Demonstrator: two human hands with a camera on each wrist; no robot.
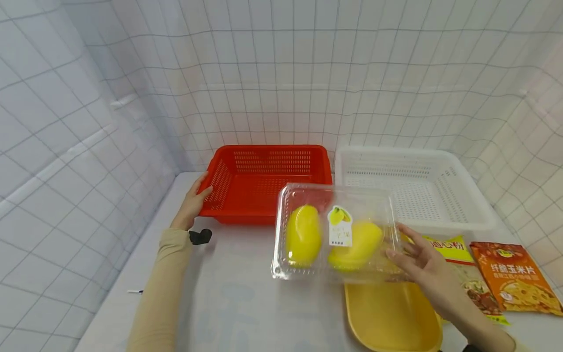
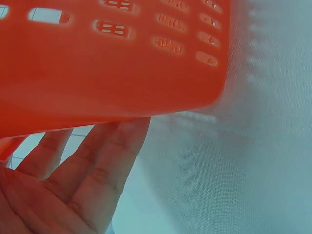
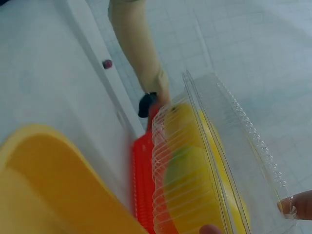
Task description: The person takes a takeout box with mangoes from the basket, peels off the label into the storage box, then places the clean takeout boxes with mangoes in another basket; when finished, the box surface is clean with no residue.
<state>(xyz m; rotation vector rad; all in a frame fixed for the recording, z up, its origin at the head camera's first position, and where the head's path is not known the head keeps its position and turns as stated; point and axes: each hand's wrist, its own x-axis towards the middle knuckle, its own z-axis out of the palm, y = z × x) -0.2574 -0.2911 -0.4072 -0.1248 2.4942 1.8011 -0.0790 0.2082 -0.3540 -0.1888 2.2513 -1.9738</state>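
A clear plastic clamshell box with two yellow mangoes inside hangs over the table in the head view. A label showing a mango is stuck to its lid. My right hand grips the right end of this box, thumb on the near side; in the right wrist view, fingertips press its edge. My left hand holds the left side of a red plastic basket, thumb by the rim. In the left wrist view, its fingers reach under the red wall's edge.
Right of the red basket stands a white basket. A yellow tray lies below the box. On the right are a yellow-topped food packet and an orange snack bag. Gridded cloth walls surround the table.
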